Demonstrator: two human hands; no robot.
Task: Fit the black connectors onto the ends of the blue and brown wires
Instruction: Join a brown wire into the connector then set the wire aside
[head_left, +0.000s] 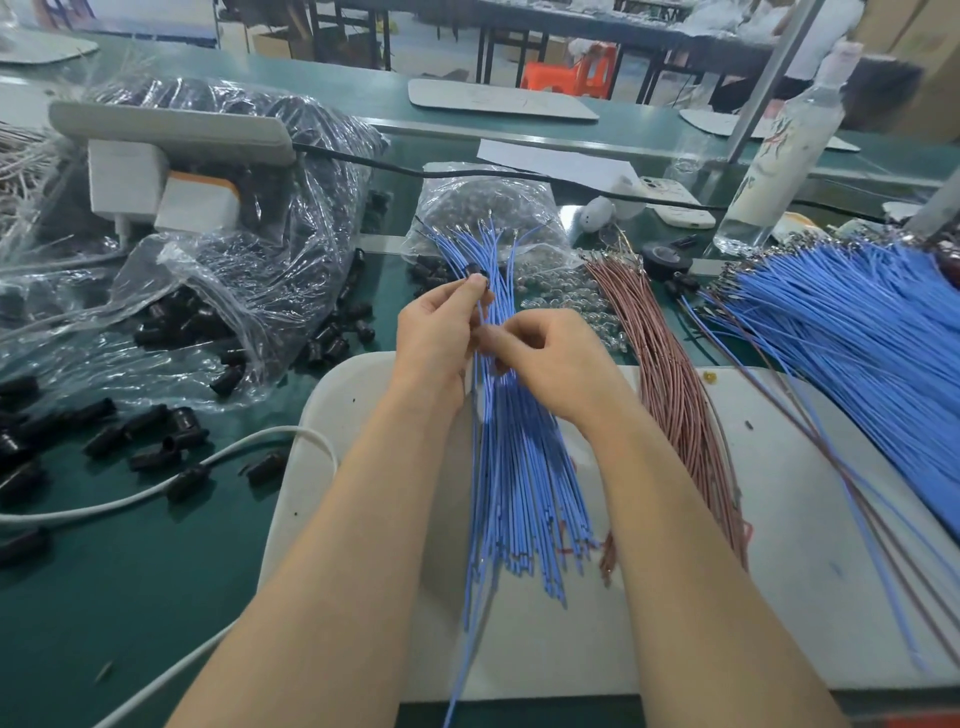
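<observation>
A green bench (156, 597) fills the view, with a white work mat (779, 519) laid on it in front of the person. At the left, torn clear plastic bags (234, 249) spill loose black connectors (156, 441) over the bench. At the far right lies a big heap of blue wires (857, 353), their metal tips bare. A smaller bundle of blue wires (519, 467) runs down the middle of the mat, with a bundle of brown wires (675, 405) just beside it, untouched. The right hand (561, 358) is curled around wires of the middle bundle, gripping them. The left hand (436, 332) pinches one black connector (475, 273) at its fingertips, at the top of that bundle. Whether a wire is already seated in it cannot be told. Judging by the many bare tips and the full bags, the work looks barely begun: nearly all the blue wires and every brown one in the bundle are left to fit
</observation>
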